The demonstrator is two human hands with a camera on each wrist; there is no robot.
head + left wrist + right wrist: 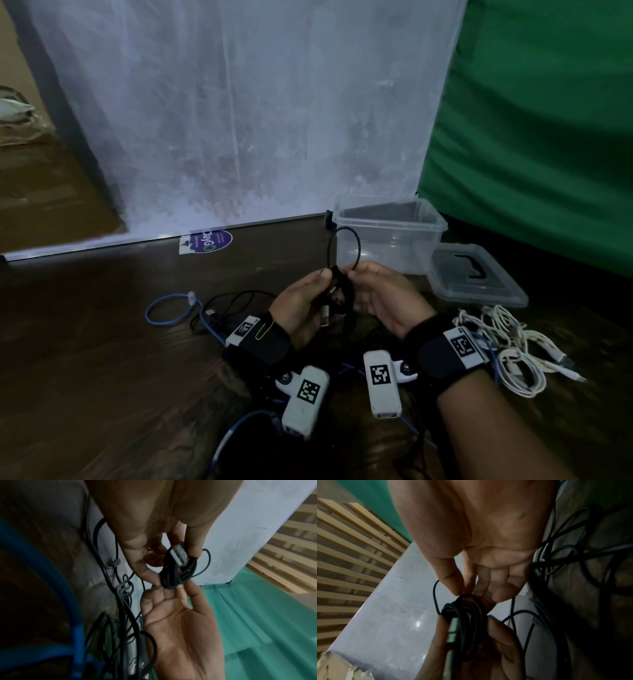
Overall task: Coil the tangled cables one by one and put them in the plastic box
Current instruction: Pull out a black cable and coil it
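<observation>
black cable (337,291) coil gripped by both hands, left hand (301,305), right hand (383,301), "claygo" sticker (207,241)

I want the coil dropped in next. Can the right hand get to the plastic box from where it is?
Probably yes. The plastic box stands open just beyond the right hand, its lid lying off to the side. Only the black cable, pinched in both hands, sits between.

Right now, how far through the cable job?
Done: nothing; the plastic box looks empty, lid off. In hand: left hand and right hand coil the black cable. Left: white cables, blue cable, other black ones.
</observation>
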